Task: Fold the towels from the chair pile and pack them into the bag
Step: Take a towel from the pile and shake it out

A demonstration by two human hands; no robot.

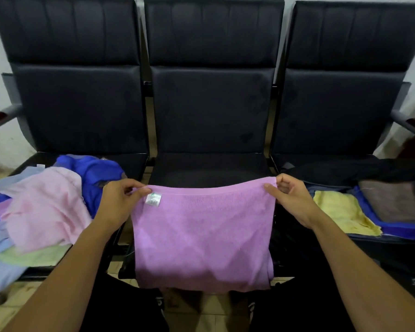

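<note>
Purple towel (201, 236): hung over middle seat (209, 166) front, top corners pinched by left hand (116, 200) and right hand (290, 195); folding step under way; next, bring corners together evenly

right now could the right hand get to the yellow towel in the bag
Probably yes. The yellow towel lies uncovered in the open bag, just beside the right hand, with nothing between them. But that hand pinches a corner of the purple towel, so it must let go first.
</note>
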